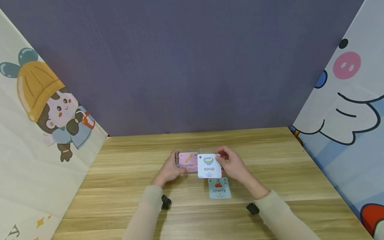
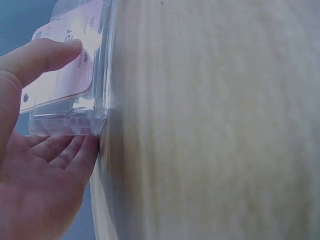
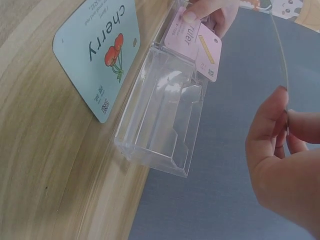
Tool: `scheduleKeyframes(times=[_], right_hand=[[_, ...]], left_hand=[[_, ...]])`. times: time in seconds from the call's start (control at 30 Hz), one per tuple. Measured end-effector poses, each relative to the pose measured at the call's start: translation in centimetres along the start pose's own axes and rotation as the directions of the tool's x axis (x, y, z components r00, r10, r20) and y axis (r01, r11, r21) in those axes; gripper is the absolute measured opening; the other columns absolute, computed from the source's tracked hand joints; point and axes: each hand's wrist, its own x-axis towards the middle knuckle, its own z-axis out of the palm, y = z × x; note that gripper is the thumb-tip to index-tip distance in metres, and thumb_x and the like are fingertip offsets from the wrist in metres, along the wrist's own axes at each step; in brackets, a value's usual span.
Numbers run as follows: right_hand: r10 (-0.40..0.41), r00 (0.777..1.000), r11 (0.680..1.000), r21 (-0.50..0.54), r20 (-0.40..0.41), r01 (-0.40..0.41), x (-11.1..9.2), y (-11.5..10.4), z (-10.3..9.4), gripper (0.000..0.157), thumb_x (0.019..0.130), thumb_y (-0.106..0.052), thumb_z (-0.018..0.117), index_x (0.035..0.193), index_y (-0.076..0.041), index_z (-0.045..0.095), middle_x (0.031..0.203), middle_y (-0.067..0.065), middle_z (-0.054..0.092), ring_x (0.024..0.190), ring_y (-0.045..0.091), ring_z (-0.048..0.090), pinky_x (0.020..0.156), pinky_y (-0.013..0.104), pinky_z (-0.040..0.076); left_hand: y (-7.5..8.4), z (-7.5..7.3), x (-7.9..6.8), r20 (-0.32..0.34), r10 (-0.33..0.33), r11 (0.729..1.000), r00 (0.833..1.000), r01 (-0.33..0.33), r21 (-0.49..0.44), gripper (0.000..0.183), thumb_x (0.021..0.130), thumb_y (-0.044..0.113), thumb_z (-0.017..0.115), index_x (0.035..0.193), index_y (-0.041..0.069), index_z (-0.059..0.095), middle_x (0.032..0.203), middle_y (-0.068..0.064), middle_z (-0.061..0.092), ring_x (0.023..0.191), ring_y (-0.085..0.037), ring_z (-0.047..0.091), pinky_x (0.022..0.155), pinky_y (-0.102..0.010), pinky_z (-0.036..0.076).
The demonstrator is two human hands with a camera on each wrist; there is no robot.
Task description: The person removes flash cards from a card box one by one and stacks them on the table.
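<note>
My left hand grips the left end of a clear plastic card holder with two compartments. Its thumb lies over the pink ruler card, which stands in the left compartment; the fingers are against the holder's end wall in the left wrist view. A white soup card is pinched by its right edge between my right thumb and fingers. That right hand holds it raised over the right compartment, which looks bare in the right wrist view. Flat on the table, in front of the holder, lies a pale blue cherry card.
The wooden table runs back to a dark blue-grey panel. Cartoon-printed sheets flank it on both sides. A black wrist device sits on the left sleeve, another on the right.
</note>
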Motion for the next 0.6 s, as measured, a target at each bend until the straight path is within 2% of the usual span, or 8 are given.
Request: scheduleKeyframes(times=[0.3, 0.6], right_hand=[[-0.012, 1.0, 1.0, 0.015, 0.002, 0.012, -0.24, 0.13, -0.13, 0.016, 0.098, 0.001, 0.06, 0.113, -0.002, 0.064, 0.098, 0.013, 0.058, 0.082, 0.024, 0.053, 0.05, 0.03, 0.051], [0.031, 0.999, 0.999, 0.038, 0.023, -0.031, -0.61, 0.47, -0.52, 0.016, 0.098, 0.002, 0.059, 0.114, -0.001, 0.063, 0.1, 0.014, 0.059, 0.077, 0.024, 0.056, 0.05, 0.037, 0.055]], left_hand=[[0.08, -0.04, -0.06, 0.001, -0.006, 1.0, 1.0, 0.006, 0.015, 0.099, 0.075, 0.01, 0.084, 0.155, -0.001, 0.027, 0.13, -0.018, 0.058, 0.111, -0.029, 0.058, 0.109, -0.049, 0.043], [0.14, 0.0, -0.02, 0.002, -0.003, 1.0, 1.0, 0.003, 0.022, 0.099, 0.075, 0.009, 0.083, 0.155, -0.001, 0.027, 0.129, -0.018, 0.059, 0.113, -0.03, 0.059, 0.11, -0.05, 0.042]])
